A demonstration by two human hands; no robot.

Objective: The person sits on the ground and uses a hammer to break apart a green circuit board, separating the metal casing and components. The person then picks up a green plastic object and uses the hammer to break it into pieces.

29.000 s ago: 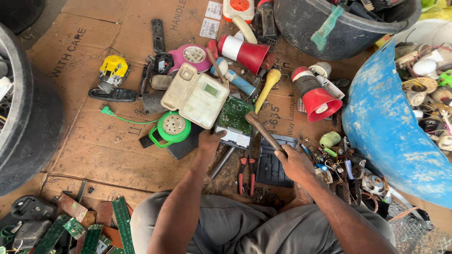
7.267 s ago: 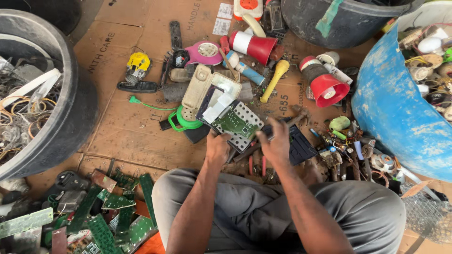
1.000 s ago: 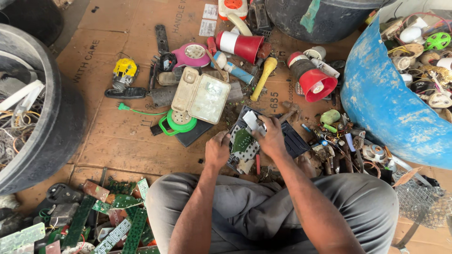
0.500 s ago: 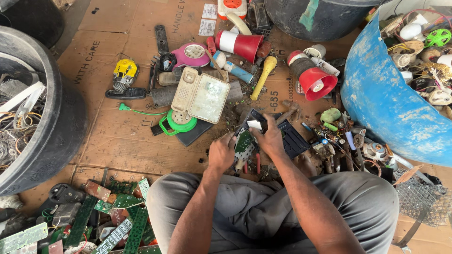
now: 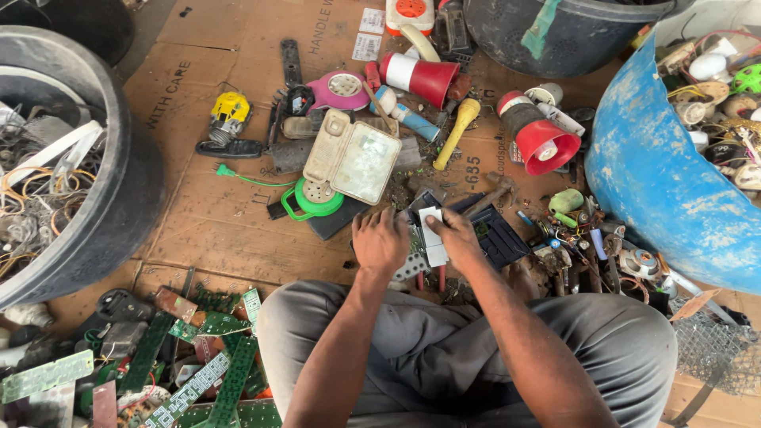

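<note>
Circuit board [image 5: 428, 242] with white piece on top, held over the cardboard floor [image 5: 238, 230] just ahead of my knees. My left hand [image 5: 379, 242] grips its 9 o'clock edge, fingers curled shut on it; right hand [image 5: 458, 238] clamps the 3 o'clock edge. Beige telephone [image 5: 353, 158] at 11 o'clock, near; red horn speaker [image 5: 539, 141] at 2 o'clock; blue barrel [image 5: 658, 174] at 3 o'clock, well apart

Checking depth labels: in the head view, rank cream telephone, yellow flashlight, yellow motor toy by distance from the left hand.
From the left hand:
1. Cream telephone, just ahead on the cardboard.
2. Yellow flashlight, ahead, towards the right.
3. Yellow motor toy, far ahead-left.
</note>
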